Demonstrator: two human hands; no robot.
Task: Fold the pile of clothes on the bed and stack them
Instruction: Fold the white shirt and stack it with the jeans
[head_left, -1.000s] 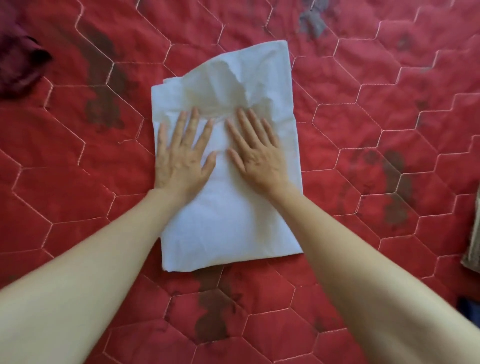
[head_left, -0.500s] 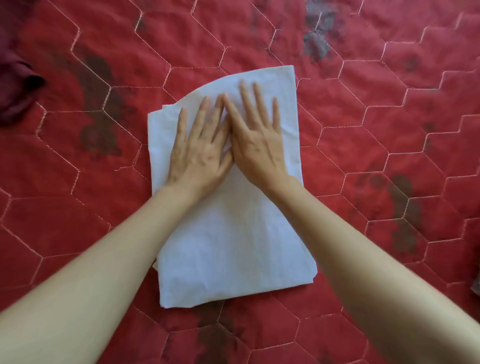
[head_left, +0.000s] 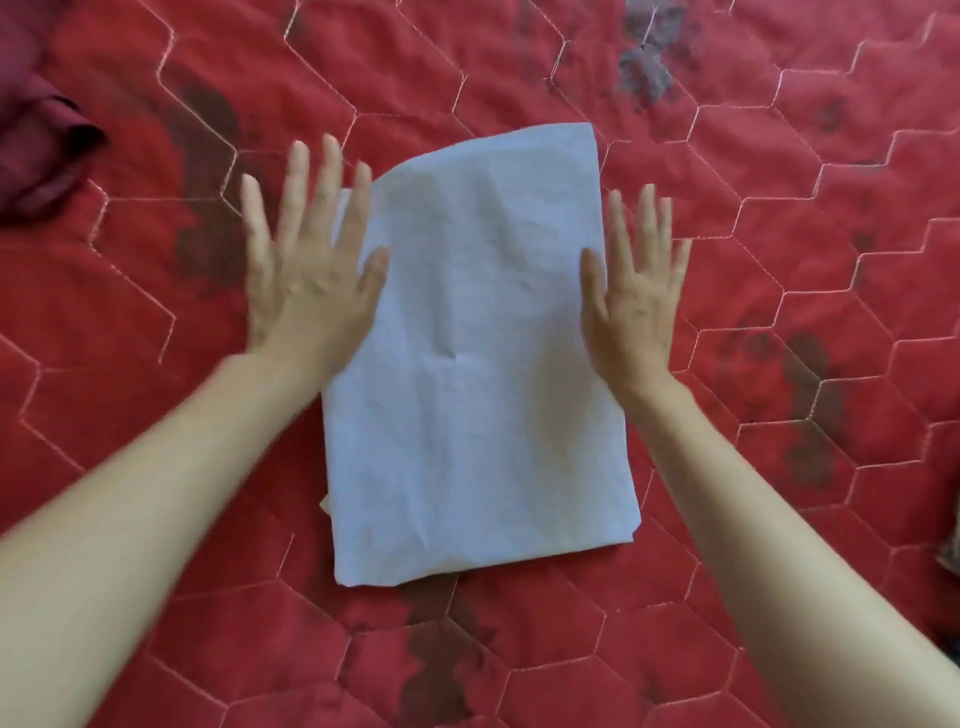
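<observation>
Cloth (head_left: 467, 374) lies smoothed flat on the bed (head_left: 779, 260); both hands, left (head_left: 306, 275) and right (head_left: 636, 301), have just swept apart, open and empty, so this fold looks done.

Folded cloth (head_left: 478, 364) between hands, on quilt (head_left: 779, 312)

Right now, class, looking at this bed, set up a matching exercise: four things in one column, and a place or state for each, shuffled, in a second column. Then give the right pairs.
Things
1. white cloth
2. left hand
3. right hand
4. maroon garment

Places or states
A. open, at the cloth's right edge
B. bunched at the far left of the quilt
C. folded flat in the middle
D. open, fingers spread, at the cloth's left edge

Pairs: 1-C, 2-D, 3-A, 4-B
</observation>
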